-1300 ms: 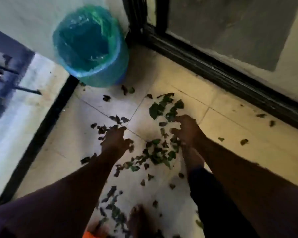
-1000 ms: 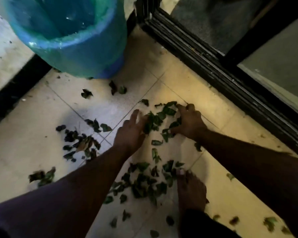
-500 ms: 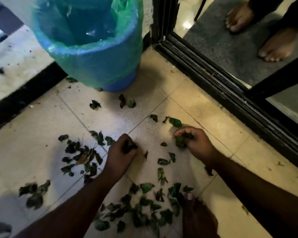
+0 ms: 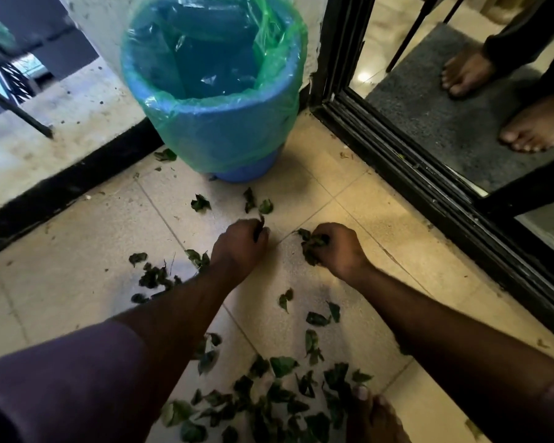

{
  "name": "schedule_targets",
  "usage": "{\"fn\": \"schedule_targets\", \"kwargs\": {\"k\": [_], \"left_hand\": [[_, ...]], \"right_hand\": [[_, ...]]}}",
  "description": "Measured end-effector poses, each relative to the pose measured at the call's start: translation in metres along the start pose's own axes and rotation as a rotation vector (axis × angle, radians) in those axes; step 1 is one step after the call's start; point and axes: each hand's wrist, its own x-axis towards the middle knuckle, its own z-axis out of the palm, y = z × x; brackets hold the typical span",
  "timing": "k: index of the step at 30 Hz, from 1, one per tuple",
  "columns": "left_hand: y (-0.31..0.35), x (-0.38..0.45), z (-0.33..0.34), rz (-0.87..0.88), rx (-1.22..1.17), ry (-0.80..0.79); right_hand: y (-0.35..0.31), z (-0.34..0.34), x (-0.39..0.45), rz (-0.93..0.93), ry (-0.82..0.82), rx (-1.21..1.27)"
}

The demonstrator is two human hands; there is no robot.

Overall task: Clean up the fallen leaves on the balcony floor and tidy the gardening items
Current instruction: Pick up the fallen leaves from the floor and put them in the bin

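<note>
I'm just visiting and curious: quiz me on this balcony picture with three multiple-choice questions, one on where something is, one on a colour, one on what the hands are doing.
1. Where does the bin stand?
A. in the corner beside the door track
B. on the grey mat
C. behind the person's feet

2. What colour is the bin's liner?
A. black
B. green
C. red

3. What are the hands doing?
A. both lie flat and hold nothing
B. only the left hand holds leaves
C. both grip leaves

Answers: 1 A, it stands where the wall meets the door track. 2 B, translucent green plastic drapes over the blue rim. 3 C, the left hand and right hand each curl round leaves.
</note>
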Motion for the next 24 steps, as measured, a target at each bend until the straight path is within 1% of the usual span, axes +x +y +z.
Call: {"fn": "schedule_targets", "kwargs": {"k": [1,2,4,7,9,11,12,15,17,19,21,23,24], "left_hand": [[0.000,0.008,-0.002,0.029,0.023,0.023],[-0.001,0.015,-0.003,0.048,0.052,0.046],[-0.005,0.027,-0.004,0.051,0.105,0.069],[-0.008,0.044,0.000,0.095,0.198,-0.012],[-0.007,0.051,0.004,0.118,0.235,-0.084],[-0.008,0.054,0.009,0.136,0.259,-0.088],[-0.011,0.053,0.010,0.140,0.260,-0.076],[-0.024,0.046,0.011,0.096,0.153,-0.084],[-0.032,0.035,0.011,0.103,0.069,-0.055],[-0.039,0.021,0.007,0.110,0.005,0.016],[-0.046,0.005,0.004,0.093,-0.071,0.074],[-0.056,-0.015,0.001,0.058,-0.139,0.081],[-0.061,-0.026,0.001,0.036,-0.130,0.071]], "right_hand": [[-0.003,-0.001,0.003,0.002,0.009,0.030],[-0.006,-0.002,0.008,-0.013,0.010,0.005],[-0.010,-0.001,0.017,-0.091,-0.030,-0.131],[-0.015,0.007,0.026,-0.154,-0.166,-0.279],[-0.020,0.014,0.030,-0.195,-0.188,-0.397],[-0.025,0.018,0.032,-0.226,-0.197,-0.442],[-0.028,0.018,0.032,-0.227,-0.206,-0.417],[-0.034,0.013,0.028,-0.166,-0.228,-0.214],[-0.036,0.007,0.023,-0.160,-0.237,-0.174],[-0.035,0.006,0.016,-0.205,-0.287,-0.261],[-0.032,0.011,0.004,-0.244,-0.375,-0.372],[-0.028,0.024,-0.009,-0.325,-0.441,-0.528],[-0.026,0.031,-0.014,-0.389,-0.450,-0.599]]}}
